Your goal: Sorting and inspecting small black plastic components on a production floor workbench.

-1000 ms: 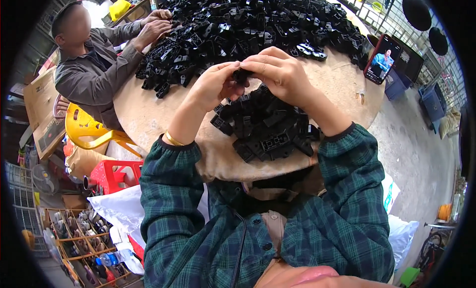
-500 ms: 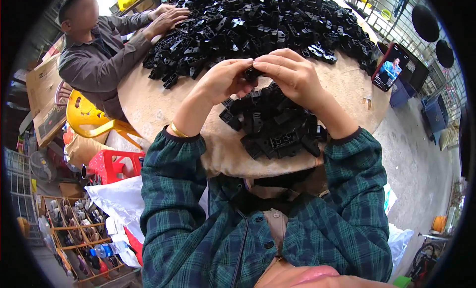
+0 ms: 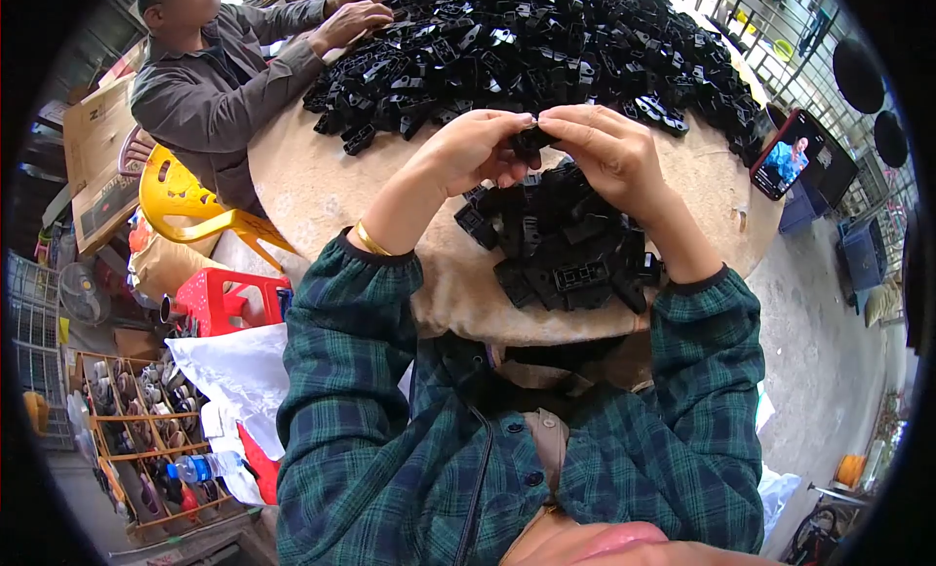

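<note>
A small black part (image 3: pixel 532 140) is held in the air between the left hand (image 3: pixel 478 152) and the right hand (image 3: pixel 606 155); both are narrowed, with thumbs and fingers closed on it. Its detail is mostly hidden by the fingers. Compared with one second ago, the same two-handed grip is kept, while hands, table (image 3: pixel 336 200) and heap are all seen shifted slightly toward 3 o'clock in the view.

From the held part, a large heap of black parts (image 3: pixel 546 64) is spread at 12 o'clock, and a smaller pile (image 3: pixel 575 259) is found between 5 and 6 o'clock; neither is visibly changed in layout. At 3 o'clock a phone (image 3: pixel 782 166) is propped at the table edge. At 10 o'clock the heap's edge is reached by a co-worker's hands (image 3: pixel 356 22), as before; whether anything is held there cannot be told.
</note>
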The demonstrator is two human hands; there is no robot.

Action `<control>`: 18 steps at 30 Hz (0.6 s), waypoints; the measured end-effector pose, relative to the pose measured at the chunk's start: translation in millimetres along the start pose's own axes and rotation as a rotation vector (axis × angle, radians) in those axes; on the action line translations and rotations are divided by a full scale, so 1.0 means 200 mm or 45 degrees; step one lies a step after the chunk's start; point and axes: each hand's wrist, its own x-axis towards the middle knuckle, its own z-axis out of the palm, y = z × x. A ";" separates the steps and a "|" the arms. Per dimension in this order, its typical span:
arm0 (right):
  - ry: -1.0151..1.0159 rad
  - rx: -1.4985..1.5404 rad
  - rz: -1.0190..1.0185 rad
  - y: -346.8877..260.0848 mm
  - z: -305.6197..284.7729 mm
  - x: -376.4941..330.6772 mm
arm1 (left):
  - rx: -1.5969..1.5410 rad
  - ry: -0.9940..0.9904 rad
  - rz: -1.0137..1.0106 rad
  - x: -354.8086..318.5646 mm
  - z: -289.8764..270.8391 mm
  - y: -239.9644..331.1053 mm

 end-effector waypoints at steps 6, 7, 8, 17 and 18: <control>-0.100 -0.093 -0.004 -0.01 -0.03 0.00 | 0.003 -0.054 0.010 -0.01 0.02 0.01; -0.122 -0.092 0.016 -0.02 -0.03 0.00 | 0.006 -0.115 0.030 -0.03 0.02 0.03; -0.144 -0.090 0.036 -0.02 -0.03 0.01 | 0.144 -0.126 0.112 -0.03 0.02 0.01; 0.017 0.394 0.408 0.01 -0.02 0.01 | 0.472 0.150 0.577 -0.03 0.07 0.00; 0.076 0.579 0.504 0.03 -0.03 0.00 | 0.663 0.200 0.606 -0.03 0.06 0.01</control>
